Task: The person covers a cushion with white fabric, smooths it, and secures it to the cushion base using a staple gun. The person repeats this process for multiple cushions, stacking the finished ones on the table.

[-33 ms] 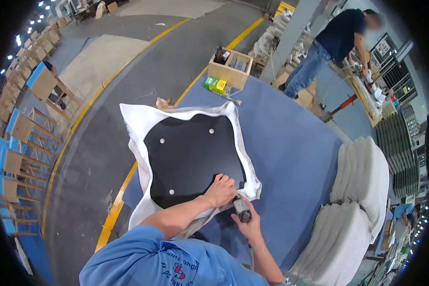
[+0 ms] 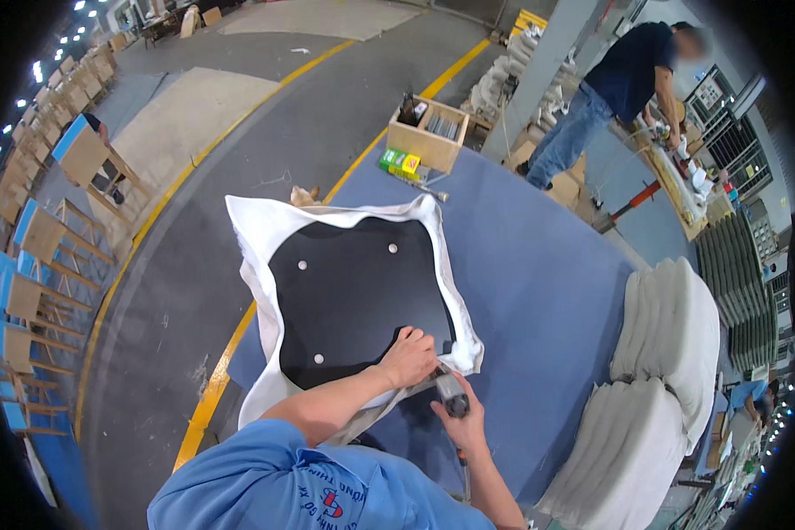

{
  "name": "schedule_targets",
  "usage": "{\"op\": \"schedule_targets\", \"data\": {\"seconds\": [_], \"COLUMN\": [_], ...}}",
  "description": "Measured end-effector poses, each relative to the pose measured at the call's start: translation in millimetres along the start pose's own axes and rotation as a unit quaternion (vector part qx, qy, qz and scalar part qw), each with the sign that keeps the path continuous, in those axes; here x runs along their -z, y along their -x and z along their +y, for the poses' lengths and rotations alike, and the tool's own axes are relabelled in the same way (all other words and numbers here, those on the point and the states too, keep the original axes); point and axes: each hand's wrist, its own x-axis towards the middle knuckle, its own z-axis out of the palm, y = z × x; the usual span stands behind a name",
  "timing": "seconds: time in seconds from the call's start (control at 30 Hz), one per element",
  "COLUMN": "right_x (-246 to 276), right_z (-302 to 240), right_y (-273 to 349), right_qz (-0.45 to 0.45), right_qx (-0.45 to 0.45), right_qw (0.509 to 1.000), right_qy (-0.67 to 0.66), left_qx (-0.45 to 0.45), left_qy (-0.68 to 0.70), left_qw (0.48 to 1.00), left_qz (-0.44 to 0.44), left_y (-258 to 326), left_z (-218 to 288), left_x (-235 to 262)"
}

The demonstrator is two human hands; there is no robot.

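A seat pad lies underside up, its black bottom panel [image 2: 362, 291] dotted with a few pale round spots. White fabric [image 2: 265, 225] wraps up around the panel's edges, loose and peaked at the far left corner. My left hand [image 2: 410, 358] presses on the near right edge, its fingers curled closed over the fabric there. Just right of it, my right hand [image 2: 464, 422] is wrapped around a grey and black staple gun [image 2: 451, 394]. The gun's nose meets the fabric near that corner; its exact contact is hidden. An air hose [image 2: 465, 468] trails down from the gun.
Under the pad is a blue-topped table [image 2: 539, 265]. At its far end stand a wooden box [image 2: 424, 132], a green and yellow carton [image 2: 400, 162] and a metal air fitting [image 2: 433, 191]. Stacked pale cushions [image 2: 627, 442] line the right. Beyond, a person [image 2: 623, 79] works at another bench.
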Motion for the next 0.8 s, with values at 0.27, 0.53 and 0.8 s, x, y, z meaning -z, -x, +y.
{"op": "schedule_targets", "data": {"seconds": [0.27, 0.53, 0.8], "right_x": [92, 91, 30], "right_z": [65, 67, 49], "right_y": [-3, -20, -158], "right_qz": [0.243, 0.031, 0.058], "right_qx": [-0.032, -0.120, -0.105], "right_qw": [0.945, 0.896, 0.980], "right_qy": [0.218, 0.426, -0.156], "left_qx": [0.005, 0.325, 0.618], "left_qy": [0.093, -0.071, 0.262], "left_qw": [0.995, 0.873, 0.663], "left_qz": [0.044, 0.356, 0.332], "left_y": [8, 142, 159], "left_z": [4, -35, -96], "left_x": [23, 132, 134]}}
